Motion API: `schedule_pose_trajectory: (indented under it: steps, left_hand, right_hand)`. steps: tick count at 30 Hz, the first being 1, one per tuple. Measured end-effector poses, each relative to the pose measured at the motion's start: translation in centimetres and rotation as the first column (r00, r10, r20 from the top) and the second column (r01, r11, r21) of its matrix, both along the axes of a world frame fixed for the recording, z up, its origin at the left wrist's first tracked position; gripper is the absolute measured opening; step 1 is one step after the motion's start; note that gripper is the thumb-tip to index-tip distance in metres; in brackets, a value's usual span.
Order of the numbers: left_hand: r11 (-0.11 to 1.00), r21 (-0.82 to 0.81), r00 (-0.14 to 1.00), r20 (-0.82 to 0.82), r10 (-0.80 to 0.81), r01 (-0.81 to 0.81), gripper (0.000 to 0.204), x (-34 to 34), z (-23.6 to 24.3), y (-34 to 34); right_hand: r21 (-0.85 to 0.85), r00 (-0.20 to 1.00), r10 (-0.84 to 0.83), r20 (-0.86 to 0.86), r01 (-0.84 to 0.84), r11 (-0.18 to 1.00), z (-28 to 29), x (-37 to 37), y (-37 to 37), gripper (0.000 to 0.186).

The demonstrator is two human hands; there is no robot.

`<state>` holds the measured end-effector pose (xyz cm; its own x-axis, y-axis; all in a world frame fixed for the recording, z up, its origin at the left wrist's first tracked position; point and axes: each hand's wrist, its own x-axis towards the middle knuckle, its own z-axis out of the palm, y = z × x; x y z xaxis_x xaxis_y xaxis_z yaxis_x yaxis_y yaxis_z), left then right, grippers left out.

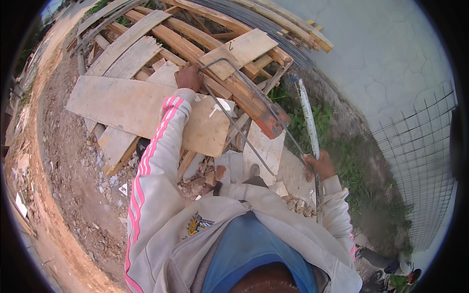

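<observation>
Grey metal rod (pixel 263 99) bent twice, near ends unjoined; fingers grasping: left hand (pixel 189 77) on rod, right hand (pixel 322 165) on long white-streaked pipe (pixel 308 115).

I watched from afar through the left head-worn fisheye; it looked steeply down past the blue shirt (pixel 251 244), close to the lens, over the left hand (pixel 189 77) and right hand (pixel 322 165), and forward onto the lumber pile (pixel 178 38) beyond.
</observation>
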<state>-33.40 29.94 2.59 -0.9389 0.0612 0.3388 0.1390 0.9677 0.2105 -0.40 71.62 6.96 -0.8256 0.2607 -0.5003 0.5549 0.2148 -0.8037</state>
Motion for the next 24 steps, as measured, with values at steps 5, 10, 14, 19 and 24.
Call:
schedule_pose_trajectory:
  steps: [5, 10, 14, 19, 24]
  left_hand:
    - [0.991, 0.132, 1.0, 0.026, -0.01, 0.006, 0.023, -2.9, -0.9, 0.7]
    - [0.971, 0.239, 0.996, -0.079, 0.035, -0.015, 0.025, -7.4, -2.3, 0.9]
    - [0.946, 0.315, 0.99, -0.092, 0.108, -0.074, 0.024, -9.4, -2.2, 1.8]
    - [0.942, 0.334, 0.982, -0.17, 0.078, -0.017, 0.017, -9.6, -2.3, 2.1]
    - [0.938, 0.346, 0.98, -0.177, 0.095, -0.029, 0.016, -10.1, -3.2, 1.4]
  right_hand:
    - [-0.078, 0.996, -0.076, 0.043, 0.08, 0.994, -0.8, -1.3, -0.5, 0.026]
    - [-0.275, 0.99, -0.046, 0.131, 0.081, 0.958, -1.6, -3.1, -1.2, 0.026]
    - [-0.332, 0.992, -0.028, 0.122, 0.067, 0.941, -1.2, -4.1, -1.9, 0.026]
    - [-0.318, 0.993, -0.019, 0.116, 0.056, 0.946, -1.6, -4.3, -1.8, 0.024]
    - [-0.32, 0.991, -0.019, 0.135, 0.061, 0.945, -1.8, -4.6, -2.1, 0.021]
